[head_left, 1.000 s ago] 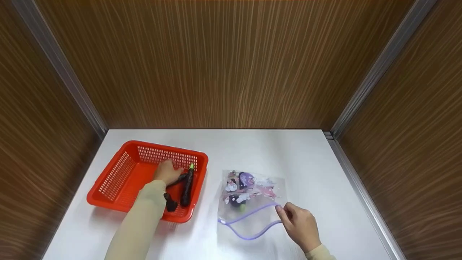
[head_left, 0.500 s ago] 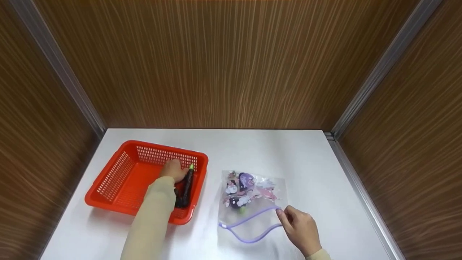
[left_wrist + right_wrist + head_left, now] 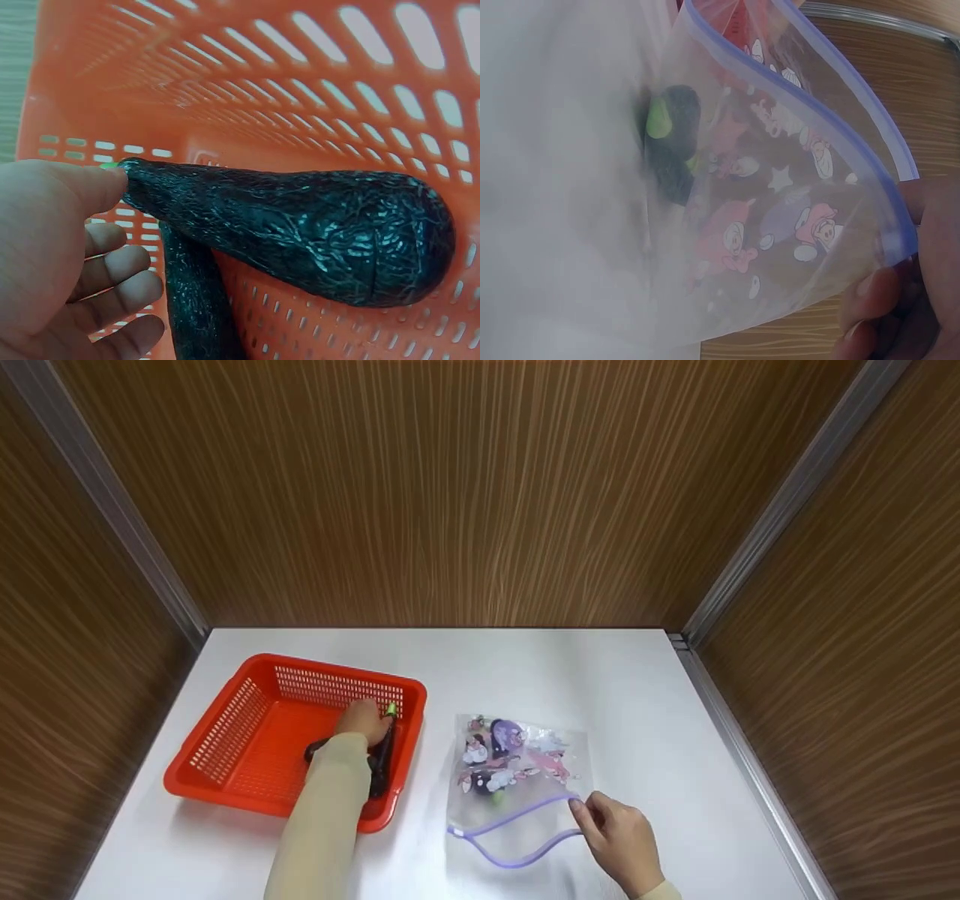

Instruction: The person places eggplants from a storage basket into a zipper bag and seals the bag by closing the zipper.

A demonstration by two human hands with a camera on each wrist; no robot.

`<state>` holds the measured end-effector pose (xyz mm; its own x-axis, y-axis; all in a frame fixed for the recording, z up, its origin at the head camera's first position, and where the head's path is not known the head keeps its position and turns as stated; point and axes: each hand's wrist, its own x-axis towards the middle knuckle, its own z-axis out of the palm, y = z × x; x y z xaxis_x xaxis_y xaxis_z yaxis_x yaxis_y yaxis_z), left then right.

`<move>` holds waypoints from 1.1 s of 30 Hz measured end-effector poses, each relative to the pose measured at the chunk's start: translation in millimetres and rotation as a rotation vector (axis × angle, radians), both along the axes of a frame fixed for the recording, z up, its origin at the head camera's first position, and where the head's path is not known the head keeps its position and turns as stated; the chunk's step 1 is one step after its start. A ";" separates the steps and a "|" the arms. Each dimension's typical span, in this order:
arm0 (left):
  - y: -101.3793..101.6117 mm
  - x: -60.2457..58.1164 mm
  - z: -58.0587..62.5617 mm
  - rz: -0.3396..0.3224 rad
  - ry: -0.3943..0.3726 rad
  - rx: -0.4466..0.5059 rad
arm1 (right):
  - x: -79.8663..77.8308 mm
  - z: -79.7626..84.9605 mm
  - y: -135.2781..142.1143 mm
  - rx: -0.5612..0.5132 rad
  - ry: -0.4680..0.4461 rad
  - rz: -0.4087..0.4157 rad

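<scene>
Inside the red basket (image 3: 255,802), my left hand (image 3: 362,721) pinches a dark, shiny eggplant (image 3: 300,229) by its narrow stem end; its rounded end (image 3: 315,748) pokes out left of the sleeve. A second eggplant (image 3: 382,761) with a green tip lies along the basket's right wall. The left wrist view shows a dark eggplant (image 3: 196,300) under the pinched one. My right hand (image 3: 619,844) grips the corner of a clear zip bag (image 3: 517,810) with a purple seal, its mouth spread. Dark eggplants with green ends (image 3: 673,139) lie inside the printed bag.
The basket and bag sit side by side on a white table (image 3: 622,697), the basket to the left. Wood-grain panels (image 3: 465,495) enclose the back and both sides, with metal strips (image 3: 750,750) along the corners and right edge.
My left hand has shifted right and slightly nearer in the basket, and an eggplant's rounded end now shows left of the forearm. My right hand keeps its grip on the bag.
</scene>
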<state>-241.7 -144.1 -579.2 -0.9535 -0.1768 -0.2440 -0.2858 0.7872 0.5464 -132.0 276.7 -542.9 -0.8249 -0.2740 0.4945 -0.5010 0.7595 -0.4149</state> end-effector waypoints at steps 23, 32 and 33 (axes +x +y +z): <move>8.0 -3.6 -7.2 -0.036 -0.026 -0.003 | 1.1 -0.9 -1.9 0.000 0.006 -0.002; 7.7 -4.6 -5.8 -0.014 -0.029 0.035 | 1.9 -1.5 -2.3 -0.013 0.018 0.020; 7.8 -4.5 -5.3 -0.014 -0.029 0.037 | 1.8 -1.8 -2.2 -0.014 0.013 0.022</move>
<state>-246.2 -136.2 -584.4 -0.9484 -0.1534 -0.2777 -0.2906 0.7709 0.5668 -130.1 274.5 -544.7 -0.8122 -0.2851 0.5090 -0.5229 0.7427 -0.4184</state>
